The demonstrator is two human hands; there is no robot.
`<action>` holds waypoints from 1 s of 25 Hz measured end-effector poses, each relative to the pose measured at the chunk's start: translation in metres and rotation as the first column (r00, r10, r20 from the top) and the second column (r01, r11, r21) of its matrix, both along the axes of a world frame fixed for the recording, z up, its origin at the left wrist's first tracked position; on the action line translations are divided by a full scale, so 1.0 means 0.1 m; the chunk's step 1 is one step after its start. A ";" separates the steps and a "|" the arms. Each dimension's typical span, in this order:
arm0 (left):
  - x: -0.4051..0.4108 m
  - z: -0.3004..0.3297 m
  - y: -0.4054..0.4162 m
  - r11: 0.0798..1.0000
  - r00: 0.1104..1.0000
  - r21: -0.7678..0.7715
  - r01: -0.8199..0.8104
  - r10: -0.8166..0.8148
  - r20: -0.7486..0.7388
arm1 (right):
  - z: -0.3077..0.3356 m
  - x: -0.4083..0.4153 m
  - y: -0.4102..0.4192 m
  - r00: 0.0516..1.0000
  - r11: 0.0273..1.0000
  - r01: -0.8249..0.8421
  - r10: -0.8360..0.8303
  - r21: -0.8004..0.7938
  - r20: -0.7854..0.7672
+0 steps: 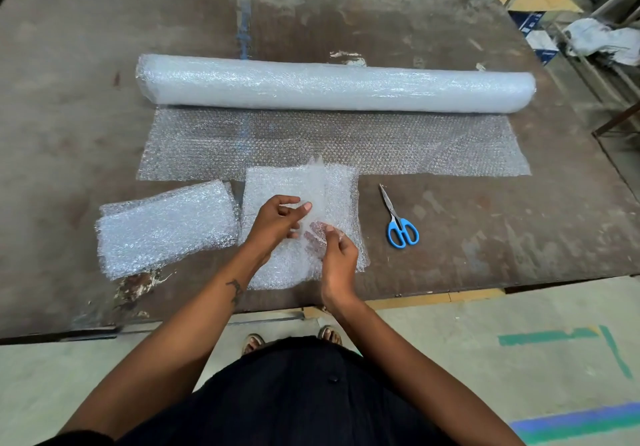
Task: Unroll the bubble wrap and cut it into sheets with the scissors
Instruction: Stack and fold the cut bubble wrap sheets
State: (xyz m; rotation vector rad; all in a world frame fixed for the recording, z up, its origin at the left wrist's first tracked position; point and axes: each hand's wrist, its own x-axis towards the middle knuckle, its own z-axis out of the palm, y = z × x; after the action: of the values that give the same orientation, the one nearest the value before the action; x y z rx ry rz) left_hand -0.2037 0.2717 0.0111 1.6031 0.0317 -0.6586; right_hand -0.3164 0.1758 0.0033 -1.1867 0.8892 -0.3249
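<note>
Both hands, left hand (277, 219) and right hand (337, 255), pinching cut sheet (341, 189) near worktop (485, 238) front edge, probably folding; next needing scissors (398, 219), unrolled wrap (311, 141).

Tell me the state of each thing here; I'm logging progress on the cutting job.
bubble wrap roll: partly unrolled, a flat length lying toward the person.
cut sheet: on the table, being folded or lifted.
left hand: pinches the cut sheet.
right hand: grips the cut sheet.
stack of sheets: folded, lying left.
scissors: closed, lying untouched.
</note>
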 end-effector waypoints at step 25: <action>-0.33 0.02 -0.02 0.980 0.979 0.196 -0.037 -0.004 0.202 | -0.06 0.01 -0.42 0.925 0.920 -0.380 0.380 -0.101 -0.014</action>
State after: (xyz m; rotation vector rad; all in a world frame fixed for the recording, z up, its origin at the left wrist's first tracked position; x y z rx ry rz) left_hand -0.2367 0.2701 0.0133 1.8543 -0.0396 -0.4888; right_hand -0.3158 0.1343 -0.0022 -1.4223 0.6232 -0.0567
